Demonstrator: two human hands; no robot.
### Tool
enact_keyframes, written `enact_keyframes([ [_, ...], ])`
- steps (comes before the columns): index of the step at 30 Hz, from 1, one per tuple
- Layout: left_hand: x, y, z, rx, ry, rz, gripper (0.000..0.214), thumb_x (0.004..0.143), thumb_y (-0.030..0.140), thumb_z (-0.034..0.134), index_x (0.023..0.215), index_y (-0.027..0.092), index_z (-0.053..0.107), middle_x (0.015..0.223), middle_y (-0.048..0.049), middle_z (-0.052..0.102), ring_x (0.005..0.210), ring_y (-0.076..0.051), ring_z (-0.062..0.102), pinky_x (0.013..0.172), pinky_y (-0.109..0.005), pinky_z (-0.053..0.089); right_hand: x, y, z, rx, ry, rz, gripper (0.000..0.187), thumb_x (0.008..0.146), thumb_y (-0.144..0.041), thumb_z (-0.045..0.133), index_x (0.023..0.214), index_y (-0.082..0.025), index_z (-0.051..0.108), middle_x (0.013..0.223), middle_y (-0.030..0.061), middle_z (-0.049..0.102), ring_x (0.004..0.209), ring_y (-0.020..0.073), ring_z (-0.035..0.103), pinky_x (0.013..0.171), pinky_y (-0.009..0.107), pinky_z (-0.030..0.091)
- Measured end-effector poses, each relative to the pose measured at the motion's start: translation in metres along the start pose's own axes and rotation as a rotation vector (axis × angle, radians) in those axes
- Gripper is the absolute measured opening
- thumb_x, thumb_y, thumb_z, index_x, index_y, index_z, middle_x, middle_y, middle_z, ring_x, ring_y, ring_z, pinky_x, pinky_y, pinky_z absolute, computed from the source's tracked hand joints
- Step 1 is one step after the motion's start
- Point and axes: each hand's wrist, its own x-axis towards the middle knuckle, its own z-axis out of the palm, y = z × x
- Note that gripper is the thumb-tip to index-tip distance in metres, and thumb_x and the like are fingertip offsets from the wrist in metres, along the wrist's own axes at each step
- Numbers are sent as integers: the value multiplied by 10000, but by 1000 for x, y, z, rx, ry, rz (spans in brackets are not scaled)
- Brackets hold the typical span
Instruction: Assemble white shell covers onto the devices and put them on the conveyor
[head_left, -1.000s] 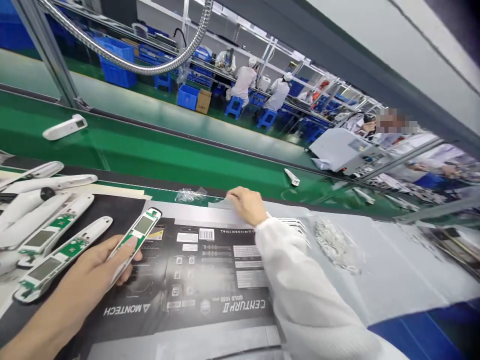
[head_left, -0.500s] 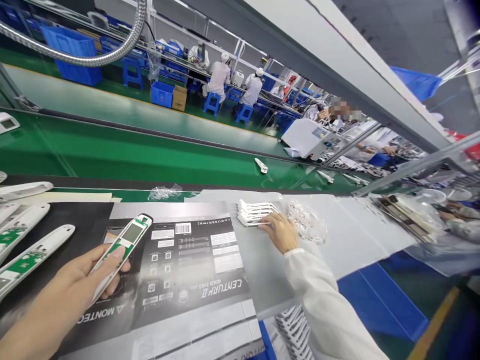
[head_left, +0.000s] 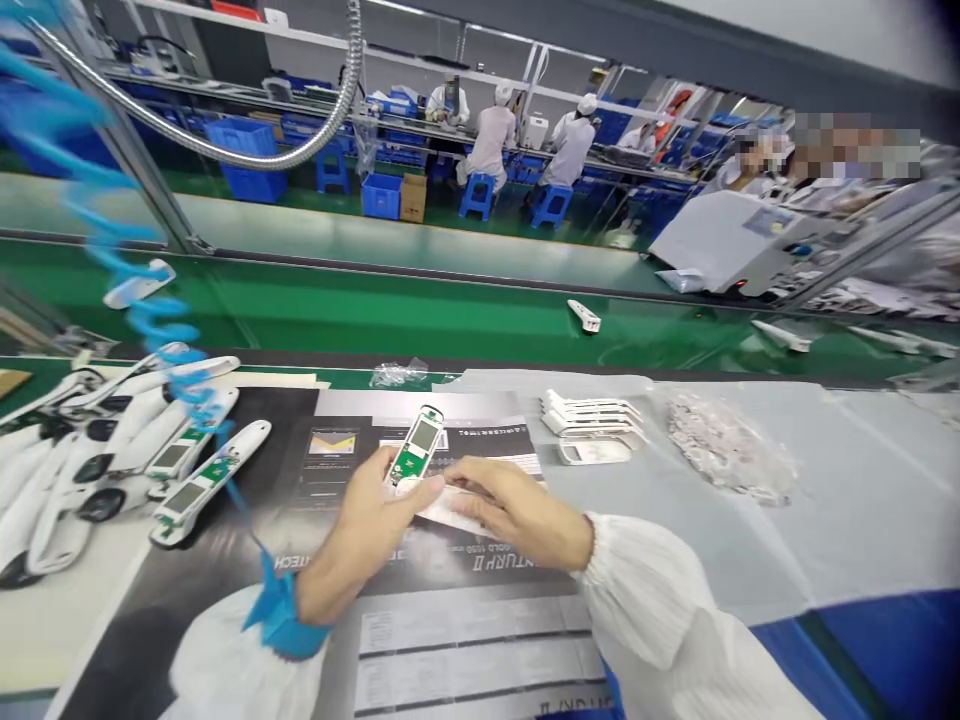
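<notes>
The left hand (head_left: 367, 525) pinches a slim white plastic device casing with green circuit board (head_left: 415, 450), long axis pointing away, while the right hand (head_left: 517, 512) rests its pressed-together fingers on a flat white plastic strip (head_left: 454, 512) (just beside the left thumb)

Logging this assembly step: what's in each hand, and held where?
The left hand grips a white handheld device, with exposed green board and small screen, by its lower end. The right hand's fingers lie on a white piece; whether they grip it, cannot tell.
</notes>
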Motion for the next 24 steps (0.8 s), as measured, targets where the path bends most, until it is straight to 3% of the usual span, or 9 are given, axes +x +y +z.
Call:
enact_keyframes([
  [3,1,-17,-5,-144,79,-105,425,694,471,762,877,166,531,649,44,541,486,-84,437,460,-221,349,3,14,11,398,-44,82,483,785,-316,744,1238,-279,579,1130,46,651,780,155,618,621,262,508],
  [5,0,-24,-12,-223,137,-128,456,690,473,775,912,159,531,680,38,551,491,-72,427,443,-207,337,0,25,17,592,25,113,672,658,-272,850,1264,-290,560,1220,55,628,885,172,624,688,280,537],
  [8,-2,-28,-24,-237,154,-119,466,715,497,761,945,157,540,690,39,546,496,-65,415,448,-201,333,-2,31,30,702,208,149,502,691,-303,833,1149,-247,635,1184,57,655,874,158,627,740,281,534],
  [11,-3,-26,-36,-80,181,-55,432,869,580,554,995,168,580,672,28,546,521,-97,443,484,-228,365,1,27,42,674,350,160,358,767,-361,773,1085,-227,676,1168,63,669,897,168,632,788,293,527],
  [14,-6,-23,-49,196,254,131,405,975,508,384,1176,223,591,942,-26,663,783,-160,588,713,-279,463,7,23,48,659,413,161,374,772,-391,765,1102,-236,682,1175,69,678,995,211,637,852,333,528],
  [16,-8,-22,-53,346,207,294,348,976,428,440,1259,269,565,1185,-30,645,1056,-200,584,928,-322,434,11,23,51,681,423,152,408,763,-395,775,1127,-240,673,1150,69,694,1022,231,645,901,369,521],
  [18,-10,-23,-51,414,77,395,331,954,384,508,1264,288,574,1282,-22,615,1188,-221,539,1033,-353,384,16,24,55,720,419,120,430,756,-390,783,1143,-241,669,1141,67,705,1047,247,651,947,401,508],
  [21,-12,-25,-41,363,-54,383,307,917,358,583,1215,291,613,1249,-13,645,1150,-216,578,1008,-350,428,22,25,62,759,435,75,436,760,-375,784,1161,-250,667,1195,63,694,1122,259,630,1009,425,478],
  [24,-13,-26,-31,265,-52,382,293,917,340,585,1203,286,624,1227,-13,655,1122,-203,597,974,-328,461,24,25,66,759,491,61,445,769,-382,776,1179,-253,662,1231,72,681,1155,266,616,1020,445,472],
])
